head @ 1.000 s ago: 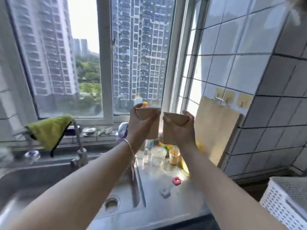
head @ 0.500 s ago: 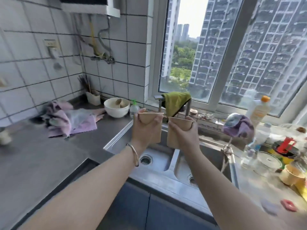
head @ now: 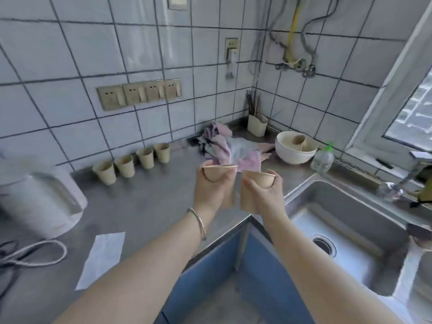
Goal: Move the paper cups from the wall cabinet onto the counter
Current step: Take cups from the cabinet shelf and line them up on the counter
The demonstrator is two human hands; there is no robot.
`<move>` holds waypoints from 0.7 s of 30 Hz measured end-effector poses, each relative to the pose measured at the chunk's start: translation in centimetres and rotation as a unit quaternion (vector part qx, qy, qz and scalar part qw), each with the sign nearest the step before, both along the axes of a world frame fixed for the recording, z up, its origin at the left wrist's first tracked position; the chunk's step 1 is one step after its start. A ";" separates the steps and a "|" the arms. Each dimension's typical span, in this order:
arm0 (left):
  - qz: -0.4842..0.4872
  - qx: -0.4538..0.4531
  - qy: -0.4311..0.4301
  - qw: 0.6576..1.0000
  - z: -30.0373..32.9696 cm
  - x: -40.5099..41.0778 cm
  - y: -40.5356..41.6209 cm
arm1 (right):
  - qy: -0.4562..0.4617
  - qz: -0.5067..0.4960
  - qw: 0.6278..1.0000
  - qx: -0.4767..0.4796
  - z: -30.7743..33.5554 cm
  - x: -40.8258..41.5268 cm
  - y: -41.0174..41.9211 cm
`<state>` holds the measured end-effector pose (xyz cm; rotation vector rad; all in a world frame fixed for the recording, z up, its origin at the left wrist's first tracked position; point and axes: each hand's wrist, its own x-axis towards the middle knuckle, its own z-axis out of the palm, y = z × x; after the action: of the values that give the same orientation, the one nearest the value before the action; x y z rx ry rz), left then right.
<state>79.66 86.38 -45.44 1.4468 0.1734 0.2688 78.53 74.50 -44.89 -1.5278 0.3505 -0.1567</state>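
Observation:
My left hand (head: 211, 192) grips a tan paper cup (head: 217, 173) upright, fingers wrapped round its side. My right hand (head: 264, 195) grips a second paper cup (head: 260, 179) just beside it. Both cups hang in the air above the grey counter's (head: 145, 206) front corner, near the sink. Several more paper cups (head: 131, 166) stand upright in a row on the counter against the tiled wall, to the left of my hands. The wall cabinet is out of view.
A white kettle (head: 39, 197) with a cord stands at the left, with a white paper sheet (head: 102, 258) in front of it. A pink cloth (head: 224, 148), a white bowl (head: 295, 149) and a small bottle (head: 322, 160) lie at the back. The steel sink (head: 346, 230) is at the right.
My view has swung left from the window and sink to the counter corner. Both hands still hold their cups side by side, now over the counter's edge.

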 end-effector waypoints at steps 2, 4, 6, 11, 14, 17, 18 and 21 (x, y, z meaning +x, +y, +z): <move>0.037 -0.008 0.012 0.999 -1.1 1.4 3.2 | 0.007 0.033 0.999 -0.014 -0.7 1.8 3.3; 0.071 -0.011 0.017 0.997 -2.2 3.0 6.3 | 0.020 0.060 0.998 -0.028 -1.7 4.0 6.3; 0.105 -0.005 0.021 0.994 -3.1 4.6 9.3 | 0.033 0.094 0.994 -0.040 -2.6 6.4 9.0; 0.178 -0.017 0.030 0.983 -4.4 8.4 15.6 | 0.062 0.177 0.980 -0.060 -4.4 12.7 15.3; 0.208 -0.027 0.047 0.977 -5.8 9.9 18.6 | 0.079 0.228 0.968 -0.075 -5.8 15.8 18.4; 0.253 -0.057 0.056 0.964 -6.8 10.9 20.9 | 0.084 0.282 0.952 -0.091 -6.7 18.0 21.4; 0.261 -0.063 0.062 0.961 -7.2 11.0 21.6 | 0.088 0.295 0.947 -0.089 -7.1 18.6 22.4; 0.274 -0.062 0.091 0.955 -8.5 11.3 23.8 | 0.099 0.333 0.932 -0.099 -8.1 19.5 25.1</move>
<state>90.96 110.19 -53.94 1.2752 0.7360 0.5646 98.03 99.62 -53.03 -1.7870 -0.0444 0.5145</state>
